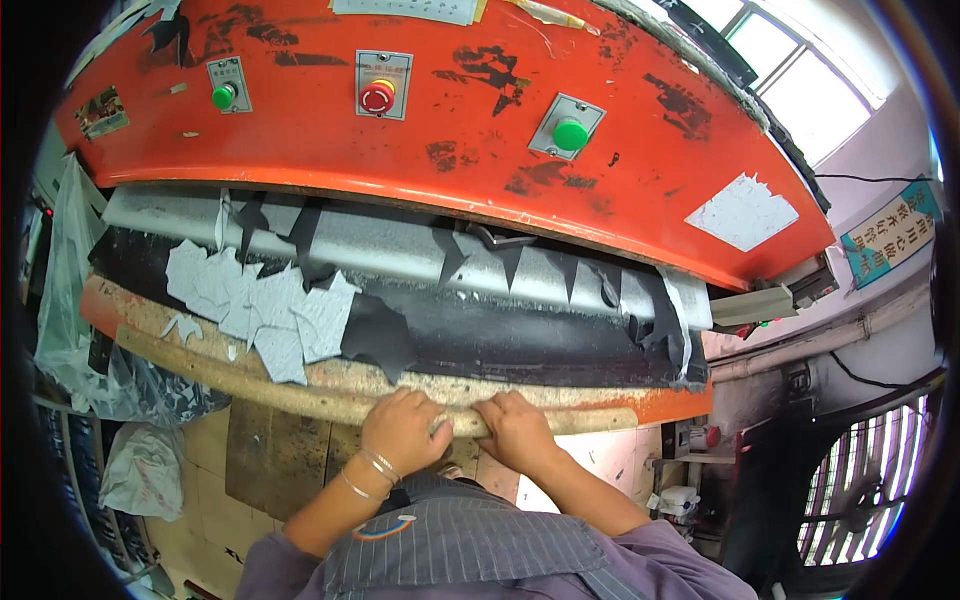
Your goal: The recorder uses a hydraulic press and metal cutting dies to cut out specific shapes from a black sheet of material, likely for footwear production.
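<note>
Both of my hands are at the worn, rounded front edge (300,400) of the machine's table. My left hand (402,432) has its fingers curled over this edge, thumb toward the right. Close beside it, my right hand (517,432) grips the same edge with bent fingers. Just beyond my left hand lies a black cut piece (380,337) with a jagged outline. Left of that, several light grey cut pieces (275,312) overlap on the black sheet (490,335). Farther back, pointed black scraps (455,255) hang over a pale strip (370,245) below the machine's body.
The red machine front (300,130) spans the far side, with a red stop button (377,96) between two green buttons (570,134). Clear plastic sheeting (75,270) hangs at the left above a white sack (142,470). A barred black fan (865,480) stands at the right.
</note>
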The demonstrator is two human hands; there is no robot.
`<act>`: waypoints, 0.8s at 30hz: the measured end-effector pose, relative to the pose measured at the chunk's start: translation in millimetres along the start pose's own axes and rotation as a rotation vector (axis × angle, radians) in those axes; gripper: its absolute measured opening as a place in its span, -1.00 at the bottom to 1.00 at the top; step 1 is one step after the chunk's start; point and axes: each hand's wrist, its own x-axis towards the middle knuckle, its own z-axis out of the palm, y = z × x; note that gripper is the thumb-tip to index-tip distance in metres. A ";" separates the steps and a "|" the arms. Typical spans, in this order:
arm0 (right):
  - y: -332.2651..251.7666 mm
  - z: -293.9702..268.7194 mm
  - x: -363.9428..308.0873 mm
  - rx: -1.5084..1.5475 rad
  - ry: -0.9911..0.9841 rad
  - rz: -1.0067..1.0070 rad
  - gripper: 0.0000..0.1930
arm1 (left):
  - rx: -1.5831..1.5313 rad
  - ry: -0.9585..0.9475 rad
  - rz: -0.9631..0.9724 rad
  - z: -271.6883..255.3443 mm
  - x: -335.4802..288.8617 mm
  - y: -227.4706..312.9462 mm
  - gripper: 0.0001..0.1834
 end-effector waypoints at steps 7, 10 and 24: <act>43.4 -100.8 86.8 0.013 -0.316 -0.166 -0.33 | -0.239 -0.404 -0.062 -28.1 4.3 -19.4 -0.78; 75.9 -112.6 135.6 -0.398 -0.058 -0.213 -0.04 | -0.492 -0.481 -0.131 -35.0 27.9 -15.7 -0.80; 102.8 -44.1 32.9 0.850 0.126 0.022 -0.31 | -0.805 -0.339 0.110 47.4 93.6 -7.0 0.04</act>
